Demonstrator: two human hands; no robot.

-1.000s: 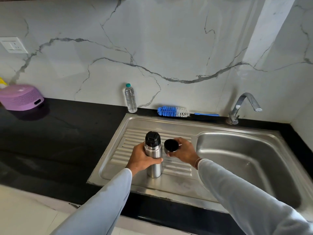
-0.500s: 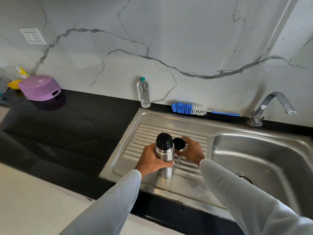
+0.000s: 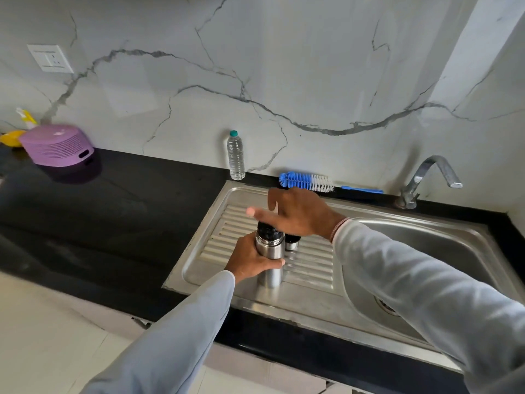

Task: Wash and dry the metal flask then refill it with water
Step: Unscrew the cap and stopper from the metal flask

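The metal flask (image 3: 270,261) stands upright on the ribbed drainboard (image 3: 309,263) of the steel sink, its black stopper (image 3: 267,229) still on top. My left hand (image 3: 250,261) grips the flask's body from the left. The flask's cup lid (image 3: 291,242), black inside and steel outside, stands on the drainboard just right of the flask. My right hand (image 3: 298,213) hovers over the stopper and the cup lid with fingers spread and relaxed, holding nothing.
The sink basin (image 3: 431,263) with its drain lies to the right, with the tap (image 3: 426,177) at its back. A blue bottle brush (image 3: 308,182) and a clear water bottle (image 3: 235,156) sit by the wall. A purple container (image 3: 58,146) stands on the black counter, far left.
My right hand has set the cup lid down on the drainboard, let go of it, and risen above the flask's stopper. My left hand keeps its grip on the flask.
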